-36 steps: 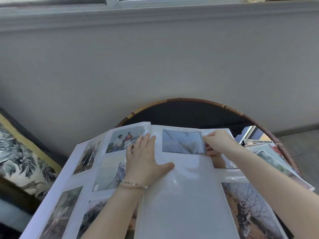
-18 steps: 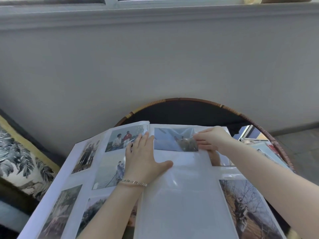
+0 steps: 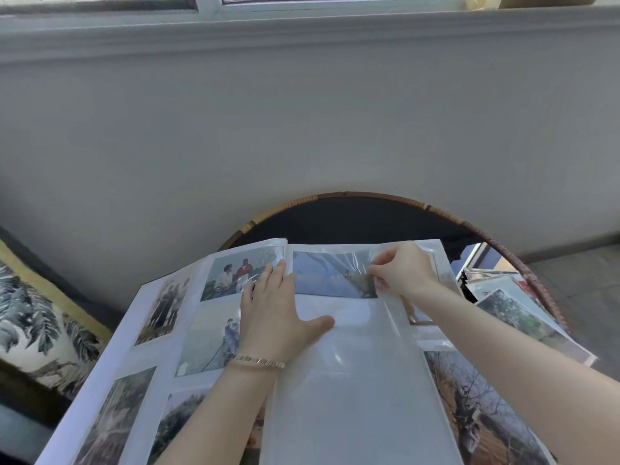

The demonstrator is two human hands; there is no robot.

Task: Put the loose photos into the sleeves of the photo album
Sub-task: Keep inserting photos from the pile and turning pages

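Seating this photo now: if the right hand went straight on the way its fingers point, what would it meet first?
The right hand, pinching the photo, points left across the album page. First in line are the left hand's fingers by the fold, though depth is unclear.

Left hand (image 3: 280, 318) flat on open photo album (image 3: 355, 397), right hand (image 3: 404, 271) pinching bluish photo (image 3: 330, 278) at top sleeve.

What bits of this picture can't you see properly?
All in the head view:
- Blue photo: the shiny, crinkled sleeve plastic blurs its picture, and the right hand pinching it covers its right end.
- Pale photo on the left page: the flat left hand covers its right side.
- Loose photos: partly behind the right arm, the rest blurry.
- Album: its lower pages are cut off by the bottom edge.
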